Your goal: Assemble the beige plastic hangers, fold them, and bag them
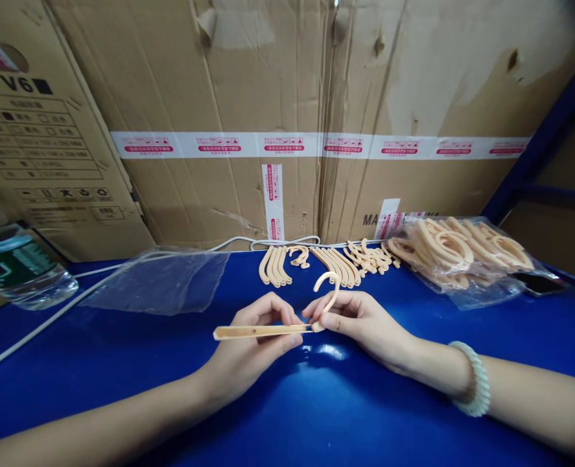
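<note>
My left hand [254, 347] is closed on a straight tan plastic bar [248, 333], held level above the blue table [122, 363]. My right hand [360, 319] pinches a curved tan plastic hook [330, 288] whose lower end meets the bar's right end. The two hands nearly touch at that joint. A pale bead bracelet [474, 387] is on my right wrist.
Rows of loose tan hooks [333, 261] lie at the table's back edge. A clear bag full of hooks [467, 253] sits at the right, an empty clear bag [163, 280] at the left. A water bottle [17, 266], a white cable [48, 318] and cardboard boxes [287, 97] stand behind.
</note>
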A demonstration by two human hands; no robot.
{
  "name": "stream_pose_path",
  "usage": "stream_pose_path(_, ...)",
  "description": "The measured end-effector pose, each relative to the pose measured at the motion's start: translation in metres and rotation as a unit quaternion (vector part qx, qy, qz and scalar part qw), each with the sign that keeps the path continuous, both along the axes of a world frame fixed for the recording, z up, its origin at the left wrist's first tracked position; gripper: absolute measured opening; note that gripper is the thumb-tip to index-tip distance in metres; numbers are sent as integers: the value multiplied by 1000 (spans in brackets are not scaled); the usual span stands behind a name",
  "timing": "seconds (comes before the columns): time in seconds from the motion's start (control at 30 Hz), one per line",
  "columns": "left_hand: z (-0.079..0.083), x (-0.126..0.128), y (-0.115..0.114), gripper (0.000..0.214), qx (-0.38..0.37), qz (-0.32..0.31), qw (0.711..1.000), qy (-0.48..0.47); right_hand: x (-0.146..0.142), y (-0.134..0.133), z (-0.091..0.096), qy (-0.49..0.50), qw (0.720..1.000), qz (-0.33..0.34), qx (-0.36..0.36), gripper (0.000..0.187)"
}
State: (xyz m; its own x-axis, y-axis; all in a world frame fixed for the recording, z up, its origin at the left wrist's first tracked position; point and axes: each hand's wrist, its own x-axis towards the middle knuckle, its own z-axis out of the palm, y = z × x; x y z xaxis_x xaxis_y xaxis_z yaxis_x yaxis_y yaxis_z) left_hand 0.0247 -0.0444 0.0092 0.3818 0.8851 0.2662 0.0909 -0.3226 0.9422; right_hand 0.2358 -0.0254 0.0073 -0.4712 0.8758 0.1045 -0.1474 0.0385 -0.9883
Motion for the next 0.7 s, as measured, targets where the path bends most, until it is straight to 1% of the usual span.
stream_pose_path(0.13,0,-1,0,16,15,-9,1000,14,1,0,-1,-28,999,14,8,20)
stream_pose_path(0.4,-4,-3,1,18,3,-35,999,9,1,1,0,-44,999,25,19,22)
stream_pose_path(0.7,-1,-2,0,19,-14,-47,999,-5,-4,-1,4,-22,999,24,0,27)
